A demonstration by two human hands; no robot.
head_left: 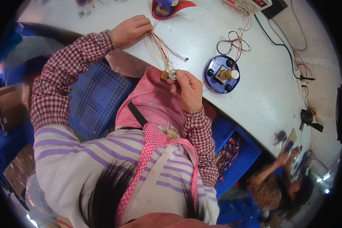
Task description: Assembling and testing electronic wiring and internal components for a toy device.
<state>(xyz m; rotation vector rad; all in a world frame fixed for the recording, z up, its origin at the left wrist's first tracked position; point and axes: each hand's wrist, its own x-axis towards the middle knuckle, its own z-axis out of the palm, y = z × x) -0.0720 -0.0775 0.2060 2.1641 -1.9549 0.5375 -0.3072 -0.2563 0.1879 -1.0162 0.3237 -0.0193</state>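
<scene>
I judge the small round silver metal part with its tan board light and fragile, best pinched at the rim as my right hand does, while my left hand closes on its limp red and yellow wires over the white counter, near a blue round fixture.

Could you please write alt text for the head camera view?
A person at a white table holds a small round silver part with coloured wires in the right hand, while the left hand grips the wires' far end. A blue round fixture stands beside them; a blue basket sits below.
</scene>
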